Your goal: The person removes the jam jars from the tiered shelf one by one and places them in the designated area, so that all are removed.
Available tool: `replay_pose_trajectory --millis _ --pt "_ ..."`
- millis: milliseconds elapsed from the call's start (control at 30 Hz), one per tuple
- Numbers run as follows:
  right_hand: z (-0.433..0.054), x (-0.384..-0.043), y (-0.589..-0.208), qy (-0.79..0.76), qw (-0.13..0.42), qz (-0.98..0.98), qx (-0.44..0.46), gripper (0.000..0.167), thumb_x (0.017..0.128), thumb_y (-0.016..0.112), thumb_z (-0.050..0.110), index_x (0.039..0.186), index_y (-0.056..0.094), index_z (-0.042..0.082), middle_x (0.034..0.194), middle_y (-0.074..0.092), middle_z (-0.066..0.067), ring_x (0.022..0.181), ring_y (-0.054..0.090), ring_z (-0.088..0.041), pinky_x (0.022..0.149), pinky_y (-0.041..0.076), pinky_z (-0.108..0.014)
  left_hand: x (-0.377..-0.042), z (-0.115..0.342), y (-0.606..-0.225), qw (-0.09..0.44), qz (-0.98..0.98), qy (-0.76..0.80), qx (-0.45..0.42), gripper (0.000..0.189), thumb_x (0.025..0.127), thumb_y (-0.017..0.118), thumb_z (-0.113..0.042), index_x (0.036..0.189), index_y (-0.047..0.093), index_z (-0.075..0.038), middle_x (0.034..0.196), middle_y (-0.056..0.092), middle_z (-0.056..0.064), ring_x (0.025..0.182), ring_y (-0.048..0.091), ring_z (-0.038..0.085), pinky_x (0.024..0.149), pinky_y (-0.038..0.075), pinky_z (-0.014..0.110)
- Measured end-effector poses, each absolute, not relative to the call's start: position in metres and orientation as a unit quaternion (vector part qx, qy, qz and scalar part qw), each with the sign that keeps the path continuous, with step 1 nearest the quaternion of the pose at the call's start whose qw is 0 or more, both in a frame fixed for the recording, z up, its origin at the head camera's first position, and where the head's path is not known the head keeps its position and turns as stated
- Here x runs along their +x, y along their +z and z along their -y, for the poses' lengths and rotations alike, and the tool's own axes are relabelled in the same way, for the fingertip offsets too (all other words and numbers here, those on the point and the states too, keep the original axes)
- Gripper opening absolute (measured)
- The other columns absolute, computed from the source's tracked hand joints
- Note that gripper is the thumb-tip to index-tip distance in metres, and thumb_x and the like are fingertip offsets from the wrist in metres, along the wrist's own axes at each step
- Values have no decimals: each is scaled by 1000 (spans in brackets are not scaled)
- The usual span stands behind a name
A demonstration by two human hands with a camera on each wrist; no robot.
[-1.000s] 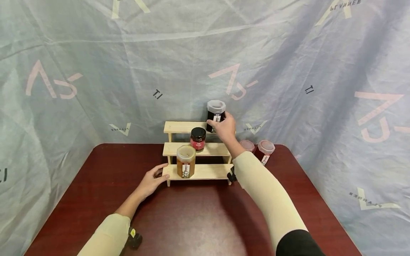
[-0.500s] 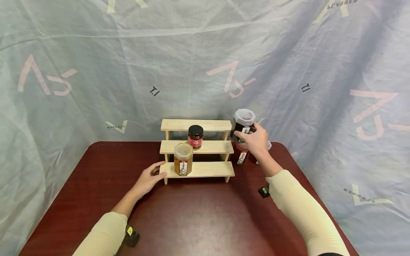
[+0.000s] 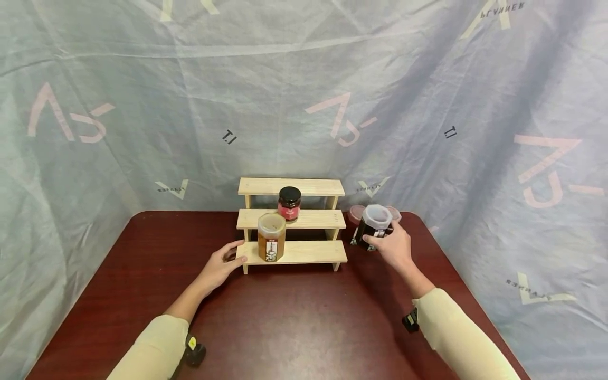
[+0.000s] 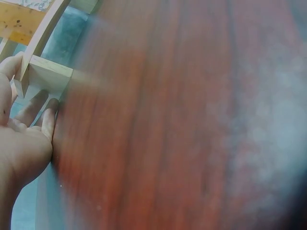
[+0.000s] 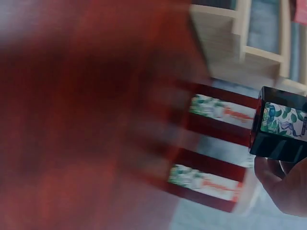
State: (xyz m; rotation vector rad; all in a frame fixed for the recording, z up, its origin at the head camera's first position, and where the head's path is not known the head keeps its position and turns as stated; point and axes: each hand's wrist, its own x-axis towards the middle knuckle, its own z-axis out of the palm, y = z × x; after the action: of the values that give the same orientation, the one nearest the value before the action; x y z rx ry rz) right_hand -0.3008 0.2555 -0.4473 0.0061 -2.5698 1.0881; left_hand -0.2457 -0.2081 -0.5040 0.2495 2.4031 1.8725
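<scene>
My right hand [image 3: 396, 248] grips a dark hexagonal jar [image 3: 364, 231] with a translucent lid, to the right of a three-tier wooden display stand [image 3: 313, 252]. Two red jars, one [image 5: 223, 113] nearer the stand and one [image 5: 206, 181] farther off, stand behind it, partly hidden in the head view. At the stand's lower left end, my left hand [image 3: 222, 268] holds the bottom board, thumb at the front and fingers round the end. An amber jar [image 3: 272, 241] is on the bottom tier, and a small black-lidded jar [image 3: 289, 205] on the middle one.
The stand and jars are on a dark red wooden table [image 3: 294, 316], near its back edge. Grey printed cloth [image 3: 275, 105] hangs behind and along both sides. A small black device [image 3: 410, 320] is on the right wrist, another [image 3: 195, 353] on the left.
My right hand has carried the dark jar from above the stand's top tier rightward and down, to the front of the red jars. My left hand has stayed at the stand.
</scene>
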Motion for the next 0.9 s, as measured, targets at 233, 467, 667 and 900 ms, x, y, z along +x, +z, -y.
replay_pose_trajectory --millis 233,467,667,900 --pt "-261 -298 -481 374 154 915 -7 70 72 91 30 127 59 1 113 68 -20 105 62 -39 89 48 -53 -246 208 -505 46 -777 623 79 57 100 67 -15 151 45 -5 144 51 24 134 47 40 98 48 40" --pt "-260 -297 -498 370 129 920 -14 75 71 92 30 129 57 -1 113 68 -21 106 62 -40 91 48 -52 -246 207 -504 47 -778 621 81 57 100 66 -15 152 44 -5 146 49 24 137 44 41 101 46 47" --pt "-259 -295 -507 369 119 921 -21 76 70 92 30 129 56 -3 114 67 -22 105 62 -40 91 47 -52 -246 206 -505 48 -779 620 81 57 100 66 -15 152 44 -4 146 49 24 137 44 40 101 46 47" --pt "-259 -298 -510 386 100 917 -11 83 72 93 30 134 50 -3 121 64 -23 112 59 -39 96 45 -53 -245 206 -503 43 -781 618 79 56 100 66 -14 151 44 -3 146 49 26 136 44 42 102 44 51"
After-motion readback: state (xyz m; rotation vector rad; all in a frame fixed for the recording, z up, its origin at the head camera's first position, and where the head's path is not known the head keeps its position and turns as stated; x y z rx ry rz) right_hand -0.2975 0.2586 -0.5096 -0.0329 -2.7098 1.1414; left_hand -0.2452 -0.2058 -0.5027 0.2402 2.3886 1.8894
